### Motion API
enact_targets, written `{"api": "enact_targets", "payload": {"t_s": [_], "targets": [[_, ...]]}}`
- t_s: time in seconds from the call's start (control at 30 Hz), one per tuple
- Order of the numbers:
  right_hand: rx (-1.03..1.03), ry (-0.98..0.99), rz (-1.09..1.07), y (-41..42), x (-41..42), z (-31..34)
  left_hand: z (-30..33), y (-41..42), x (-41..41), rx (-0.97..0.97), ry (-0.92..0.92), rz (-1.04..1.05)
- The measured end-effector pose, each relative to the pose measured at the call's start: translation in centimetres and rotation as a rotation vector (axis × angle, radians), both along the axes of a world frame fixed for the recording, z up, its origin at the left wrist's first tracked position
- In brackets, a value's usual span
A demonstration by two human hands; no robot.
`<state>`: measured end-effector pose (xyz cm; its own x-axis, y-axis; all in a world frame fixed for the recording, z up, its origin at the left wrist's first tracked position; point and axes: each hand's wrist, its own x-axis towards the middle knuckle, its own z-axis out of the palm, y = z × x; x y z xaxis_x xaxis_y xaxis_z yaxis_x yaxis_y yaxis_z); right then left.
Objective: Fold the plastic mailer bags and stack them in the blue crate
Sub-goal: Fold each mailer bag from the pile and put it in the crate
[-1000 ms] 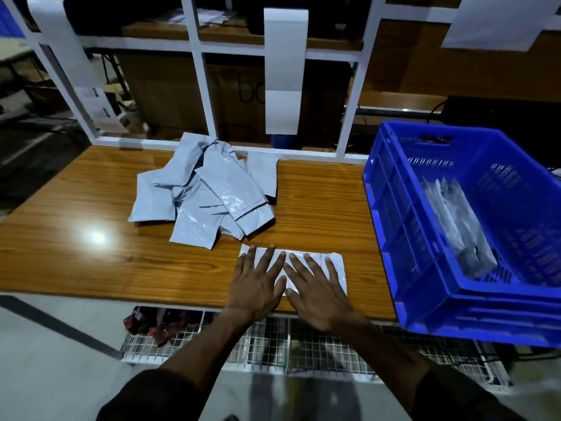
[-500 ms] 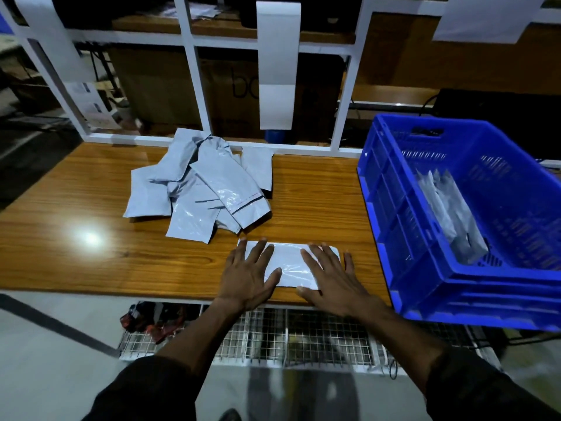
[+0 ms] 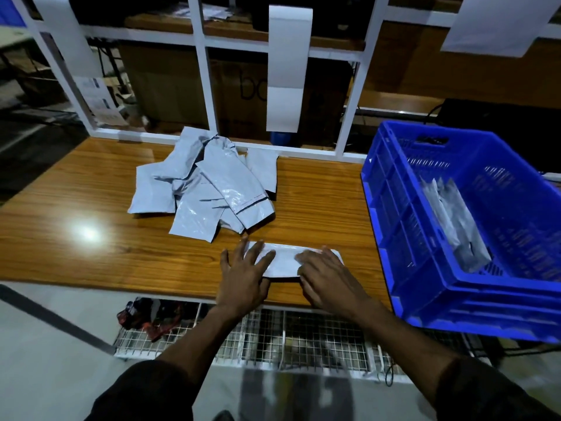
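Pressing a folded white mailer bag (image 3: 283,260) flat near the front edge of a wooden table (image 3: 91,262), I lean over the work with both arms out in dark sleeves. Far left on the tabletop sits a bright glare spot from a lamp overhead. Just right of it, toward the back, lies a loose pile of grey mailer bags (image 3: 206,189), crumpled and overlapping, its nearest corner close to my fingertips but apart from the bag under my hands. My left hand (image 3: 244,273) lies palm down on the left end of the folded bag, fingers straight and spread, gripping nothing. My right hand (image 3: 326,276) covers the right end, also palm down; its fingers look straight and laid flat, though motion blur softens them. Between the two hands a strip of the white bag shows. Below the table edge runs a wire mesh rack (image 3: 273,332) with a dark red wrapper on its left part. At the right stands the blue crate (image 3: 403,226), partly overhanging the table's end, with a few folded grey bags (image 3: 455,220) leaning together inside it. Behind everything rises a white metal frame (image 3: 206,71) hung with paper sheets.
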<state>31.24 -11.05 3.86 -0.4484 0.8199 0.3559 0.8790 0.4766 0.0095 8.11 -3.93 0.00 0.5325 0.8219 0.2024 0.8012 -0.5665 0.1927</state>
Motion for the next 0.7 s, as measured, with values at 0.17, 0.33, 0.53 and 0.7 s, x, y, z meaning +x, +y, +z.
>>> {"api": "enact_targets", "payload": {"t_s": [0.17, 0.33, 0.53, 0.7], "targets": [[-0.037, -0.275, 0.23, -1.5, -1.1, 0.7, -0.1, 0.5, 0.1, -0.027, -0.021, 0.018], [-0.191, -0.458, 0.174, -0.1, -1.7, 1.8, -0.5, 0.7, 0.1, -0.004, -0.089, -0.049], [-0.179, -0.285, -0.003, 2.3, -1.1, 4.7, 0.8, 0.5, 0.5, -0.058, -0.543, 0.124], [-0.236, 0.087, -0.178, 3.8, 1.8, 9.1, 0.3, 0.3, 2.3, -0.113, -0.261, 0.174]]}}
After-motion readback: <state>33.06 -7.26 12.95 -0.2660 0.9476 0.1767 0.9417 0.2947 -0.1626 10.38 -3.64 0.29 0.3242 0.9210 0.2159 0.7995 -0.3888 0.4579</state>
